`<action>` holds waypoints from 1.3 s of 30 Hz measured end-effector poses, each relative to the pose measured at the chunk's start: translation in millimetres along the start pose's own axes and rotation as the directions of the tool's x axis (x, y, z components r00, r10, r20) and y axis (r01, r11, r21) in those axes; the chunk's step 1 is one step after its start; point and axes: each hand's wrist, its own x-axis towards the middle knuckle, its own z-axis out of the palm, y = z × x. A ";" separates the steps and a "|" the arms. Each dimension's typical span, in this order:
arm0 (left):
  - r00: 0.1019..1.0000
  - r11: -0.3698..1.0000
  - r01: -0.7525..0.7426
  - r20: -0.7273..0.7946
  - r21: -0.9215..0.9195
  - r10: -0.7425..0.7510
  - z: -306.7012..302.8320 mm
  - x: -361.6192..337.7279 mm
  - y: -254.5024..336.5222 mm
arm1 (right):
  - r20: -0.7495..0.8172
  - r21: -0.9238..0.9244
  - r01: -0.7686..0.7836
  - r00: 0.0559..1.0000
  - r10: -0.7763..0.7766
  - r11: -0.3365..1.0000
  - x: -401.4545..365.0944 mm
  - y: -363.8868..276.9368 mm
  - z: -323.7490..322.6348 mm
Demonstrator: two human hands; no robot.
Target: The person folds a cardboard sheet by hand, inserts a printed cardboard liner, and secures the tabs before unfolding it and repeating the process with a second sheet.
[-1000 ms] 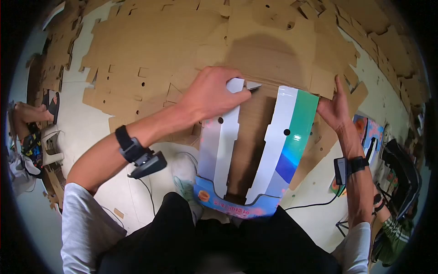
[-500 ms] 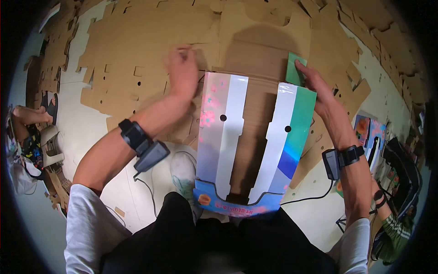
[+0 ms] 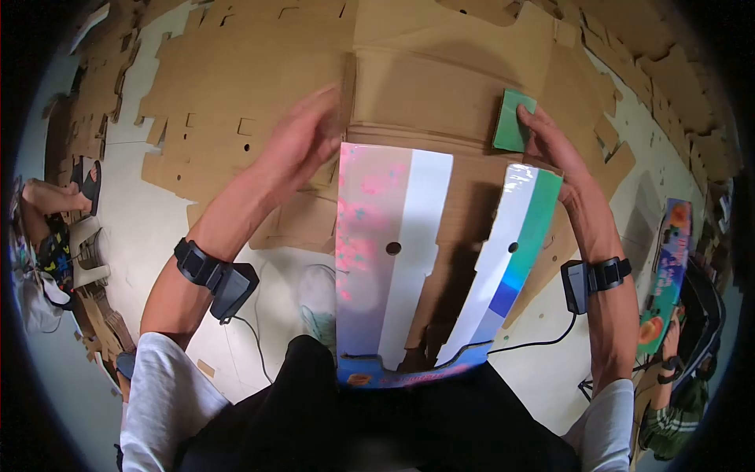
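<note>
A partly folded cardboard box [image 3: 373, 275] stands in front of my legs, with a pink-flowered left side, a green and blue right side, white inner strips and a brown inside. At its far right corner my right hand [image 3: 548, 144] grips a green flap [image 3: 514, 122], the thumb over its face. My left hand [image 3: 307, 138] is at the far left corner, against a narrow brown flap [image 3: 348, 98] that stands nearly edge-on. Its fingers are blurred and partly hidden. The box's far brown panel [image 3: 425, 94] extends away between my hands.
Flat cardboard sheets [image 3: 204, 94] cover the floor ahead. Black wrist devices with cables [image 3: 236, 289] are strapped to both forearms. At right another person's hand [image 3: 671, 338] is at a printed box [image 3: 664, 275]. Another person's legs [image 3: 55, 208] show at left.
My left hand has come down to the brown flap, which now stands up. The box has tilted and shifted slightly nearer. The person at right has raised the printed box upright.
</note>
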 end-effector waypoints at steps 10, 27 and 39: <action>0.996 0.986 0.074 0.040 0.152 -0.081 14.1 2.7 13.0 | -0.057 0.046 0.026 0.998 -0.023 0.999 -31.2 -23.1 36.3; 0.967 0.960 0.178 0.220 -0.215 -0.130 24.9 17.6 -0.8 | -0.139 0.368 0.039 0.990 0.014 0.929 -61.1 -8.9 15.8; 0.962 0.981 0.076 0.247 0.177 -0.119 26.7 18.2 -21.3 | -0.146 -0.026 -0.119 0.983 0.115 0.993 -79.5 -14.5 26.9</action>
